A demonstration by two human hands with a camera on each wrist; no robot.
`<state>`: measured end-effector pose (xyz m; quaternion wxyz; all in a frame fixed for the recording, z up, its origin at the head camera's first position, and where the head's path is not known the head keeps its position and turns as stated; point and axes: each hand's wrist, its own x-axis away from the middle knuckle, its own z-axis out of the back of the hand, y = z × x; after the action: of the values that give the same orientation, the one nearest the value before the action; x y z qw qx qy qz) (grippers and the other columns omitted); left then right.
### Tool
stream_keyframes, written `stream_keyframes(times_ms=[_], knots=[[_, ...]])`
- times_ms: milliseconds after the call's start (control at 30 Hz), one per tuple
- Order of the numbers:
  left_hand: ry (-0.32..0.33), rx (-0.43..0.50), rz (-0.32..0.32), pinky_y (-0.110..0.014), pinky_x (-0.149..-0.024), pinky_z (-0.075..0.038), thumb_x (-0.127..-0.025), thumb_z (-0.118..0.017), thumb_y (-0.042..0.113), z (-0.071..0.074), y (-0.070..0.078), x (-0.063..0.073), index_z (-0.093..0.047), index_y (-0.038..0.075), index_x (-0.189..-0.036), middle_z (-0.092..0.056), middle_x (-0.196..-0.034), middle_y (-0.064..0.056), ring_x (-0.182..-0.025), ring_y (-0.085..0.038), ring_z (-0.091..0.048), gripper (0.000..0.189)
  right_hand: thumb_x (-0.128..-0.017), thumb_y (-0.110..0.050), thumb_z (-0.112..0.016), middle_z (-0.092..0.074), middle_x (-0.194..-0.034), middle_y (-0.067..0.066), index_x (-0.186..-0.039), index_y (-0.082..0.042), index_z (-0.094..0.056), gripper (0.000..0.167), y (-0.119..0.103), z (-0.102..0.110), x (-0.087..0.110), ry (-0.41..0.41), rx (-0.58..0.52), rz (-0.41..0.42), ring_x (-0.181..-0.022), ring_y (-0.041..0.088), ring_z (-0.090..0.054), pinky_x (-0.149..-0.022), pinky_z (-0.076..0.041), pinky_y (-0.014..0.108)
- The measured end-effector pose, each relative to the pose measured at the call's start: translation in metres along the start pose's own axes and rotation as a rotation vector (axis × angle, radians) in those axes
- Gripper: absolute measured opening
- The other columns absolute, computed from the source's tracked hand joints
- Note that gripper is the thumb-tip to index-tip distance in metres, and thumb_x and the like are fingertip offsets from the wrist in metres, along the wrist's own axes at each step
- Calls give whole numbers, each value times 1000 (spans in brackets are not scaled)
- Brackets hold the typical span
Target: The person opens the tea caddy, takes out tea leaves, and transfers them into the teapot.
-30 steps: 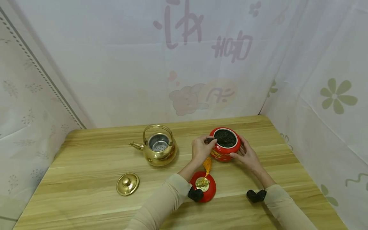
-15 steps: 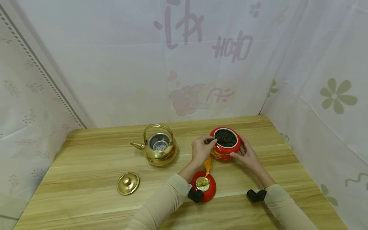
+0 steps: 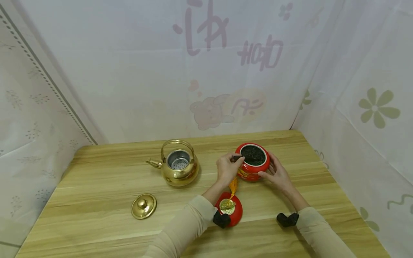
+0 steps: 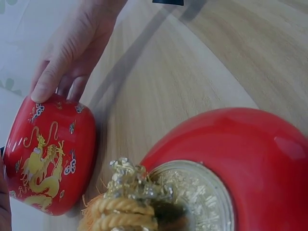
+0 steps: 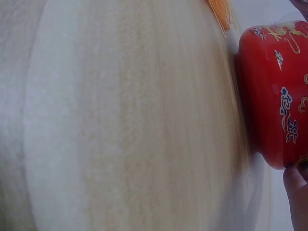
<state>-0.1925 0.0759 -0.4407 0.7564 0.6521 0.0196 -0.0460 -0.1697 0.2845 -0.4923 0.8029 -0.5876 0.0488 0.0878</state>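
A red tea jar [image 3: 255, 175] with a white rim and a gold dragon stands at the right of the table, filled with dark tea leaves [image 3: 255, 149]. At its near left rim my left hand [image 3: 227, 167] pinches a dark tea scoop [image 3: 238, 157] whose far end lies among the leaves. My right hand [image 3: 278, 175] grips the jar's right side, thumb on the front and fingers behind. The left wrist view shows that thumb on the dragon-printed jar [image 4: 53, 154]. In front of the jar lies its red lid [image 3: 237, 213] with an orange tassel [image 3: 233, 186], partly covered by my left wrist.
To the left stands a brass teapot [image 3: 180, 177], uncovered, with a perforated steel strainer [image 3: 178, 160] inside and its handle upright. Its brass lid [image 3: 143, 206] lies nearer the front left. Printed cloth [image 3: 145, 89] hangs behind the wooden table [image 3: 96, 186].
My left hand has shifted slightly to the right with the scoop, which reaches a little farther into the leaves. My right hand and the jar have stayed put.
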Motion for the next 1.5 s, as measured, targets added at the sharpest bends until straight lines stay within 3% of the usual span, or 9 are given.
stream_keyframes(times_ms=[167,667,933,1100,1233,1500], knots=[[-1,18,28,-17,-52,-49,-84,-72,14,0,0,1,-73,4,-91,-71,-73,-7,-69,-22,-70,12,-82,-4,-71,-24,-151,22,-148,2,-14,87,-2,0,0,2,9,-3,-139,39,-22,-97,-30,5],[24,62,14,-16,-49,-47,-84,-71,12,-2,-2,1,-73,3,-88,-70,-70,-11,-67,-28,-69,11,-82,-4,-71,-23,-151,22,-149,0,-15,87,-4,0,1,2,-3,-4,-138,39,-22,-98,-31,6],[27,146,91,-14,-48,-43,-84,-71,10,-2,-1,3,-72,0,-89,-70,-73,-15,-65,-23,-68,11,-83,-4,-70,-23,-152,21,-149,-2,-16,86,-1,-1,0,2,-23,-12,-138,39,-23,-97,-32,6],[25,189,108,-25,-55,-53,-84,-71,9,2,0,4,-72,-1,-90,-70,-77,-15,-63,-17,-67,12,-82,-2,-70,-24,-151,23,-148,1,-16,86,-1,-1,0,8,-23,9,-137,40,-23,-97,-32,5],[22,215,111,-37,-63,-57,-83,-71,8,6,2,7,-72,-1,-91,-71,-81,-15,-65,-21,-69,12,-82,-3,-71,-23,-151,23,-148,1,-15,87,-2,-1,0,4,-20,7,-137,40,-22,-97,-31,5],[13,240,122,-19,-55,-49,-85,-69,10,17,1,13,-72,0,-93,-70,-84,-23,-73,-30,-69,12,-83,-3,-70,-22,-152,23,-149,1,-14,87,-3,0,1,-3,-23,-1,-138,40,-20,-98,-31,5]])
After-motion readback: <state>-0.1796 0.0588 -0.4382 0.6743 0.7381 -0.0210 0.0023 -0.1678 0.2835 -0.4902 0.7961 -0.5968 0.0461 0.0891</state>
